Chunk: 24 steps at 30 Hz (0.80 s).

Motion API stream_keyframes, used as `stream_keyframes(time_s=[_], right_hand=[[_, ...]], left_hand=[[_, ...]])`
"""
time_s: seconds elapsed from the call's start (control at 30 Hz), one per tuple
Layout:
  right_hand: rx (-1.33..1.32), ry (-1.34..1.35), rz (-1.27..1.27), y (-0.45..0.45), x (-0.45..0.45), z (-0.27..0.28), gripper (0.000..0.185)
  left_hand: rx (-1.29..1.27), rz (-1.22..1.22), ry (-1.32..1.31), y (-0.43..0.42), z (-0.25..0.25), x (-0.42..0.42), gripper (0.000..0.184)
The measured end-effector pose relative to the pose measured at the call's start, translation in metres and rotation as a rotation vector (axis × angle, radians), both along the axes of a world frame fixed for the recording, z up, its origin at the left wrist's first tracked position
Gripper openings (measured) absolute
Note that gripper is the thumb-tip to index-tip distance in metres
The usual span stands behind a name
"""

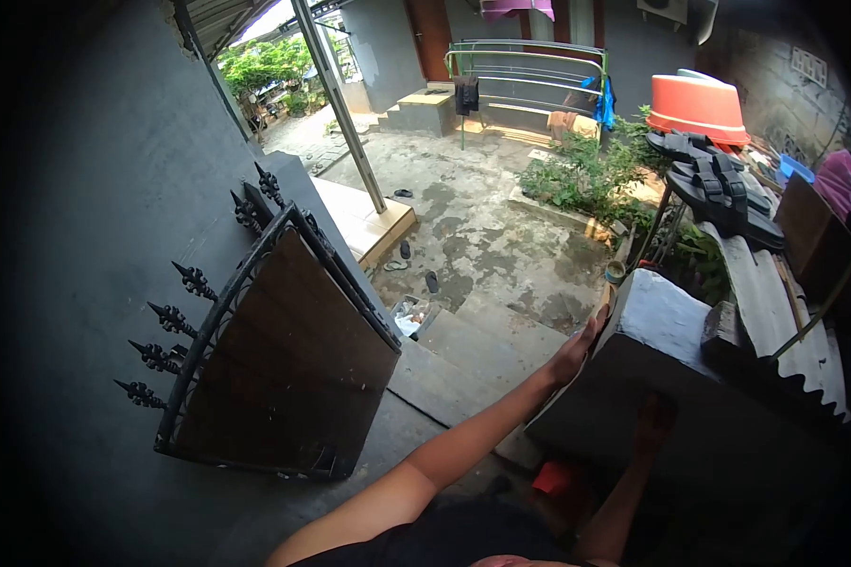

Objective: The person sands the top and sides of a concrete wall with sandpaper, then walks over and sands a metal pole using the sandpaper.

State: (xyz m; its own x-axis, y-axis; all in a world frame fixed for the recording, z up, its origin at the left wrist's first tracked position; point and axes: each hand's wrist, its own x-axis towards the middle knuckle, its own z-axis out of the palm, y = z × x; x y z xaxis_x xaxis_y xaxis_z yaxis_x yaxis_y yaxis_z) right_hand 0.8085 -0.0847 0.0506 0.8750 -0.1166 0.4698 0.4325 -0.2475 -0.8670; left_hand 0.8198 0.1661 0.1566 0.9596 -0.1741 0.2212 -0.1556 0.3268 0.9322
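My left arm reaches forward, and my left hand [577, 352] lies against the left side of a low grey wall [577, 406], its fingers stretched along the edge. The wall has a pale, whitish top [662, 317]. In deep shadow, my right hand [654, 422] is up against the wall's near face; its fingers are too dark to make out, and so is anything in them. A small can-like container [616, 272] stands by the wall's far corner, just beyond my left fingertips. Below my arms, a red object [553, 477] shows partly.
A spiked metal gate [284, 350] stands swung inward on the left. Steps [468, 345] lead down to a concrete yard with loose sandals [432, 282]. On the right, black sandals [714, 189] and an orange tub [695, 109] rest over corrugated roofing [771, 302]. Farther off stands a drying rack [529, 76].
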Motion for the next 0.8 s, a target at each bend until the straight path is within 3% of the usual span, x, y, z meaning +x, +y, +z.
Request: stream_keyframes(time_s=[0.1, 0.2, 0.33, 0.43, 0.53, 0.7, 0.73, 0.8], right_hand=[[-0.126, -0.168, 0.011, 0.003, -0.006, 0.016, 0.019], [-0.191, -0.173, -0.004, -0.011, 0.003, -0.02, 0.021], [-0.188, -0.084, -0.014, -0.014, 0.001, -0.02, 0.021], [-0.583, -0.374, -0.089, -0.017, 0.008, -0.028, 0.021], [-0.217, -0.242, -0.019, -0.015, 0.005, -0.054, 0.021], [-0.004, -0.103, -0.006, 0.001, 0.007, -0.038, 0.022], [-0.004, -0.112, -0.027, 0.002, 0.009, -0.02, 0.022], [-0.391, -0.471, -0.083, 0.004, 0.004, 0.01, 0.02]], left_hand=[[0.019, 0.021, 0.004, 0.0, 0.004, 0.003, 0.08], [0.057, 0.039, -0.012, -0.002, -0.005, 0.0, 0.081], [0.024, 0.013, -0.08, -0.002, 0.002, -0.016, 0.081], [0.041, 0.008, -0.038, 0.0, 0.006, -0.013, 0.083], [0.02, -0.023, 0.02, 0.001, 0.002, -0.004, 0.082], [0.007, 0.005, -0.01, -0.003, 0.017, -0.018, 0.083], [-0.015, -0.006, -0.011, -0.003, 0.022, -0.023, 0.084], [-0.053, -0.019, 0.022, -0.008, 0.028, -0.033, 0.085]])
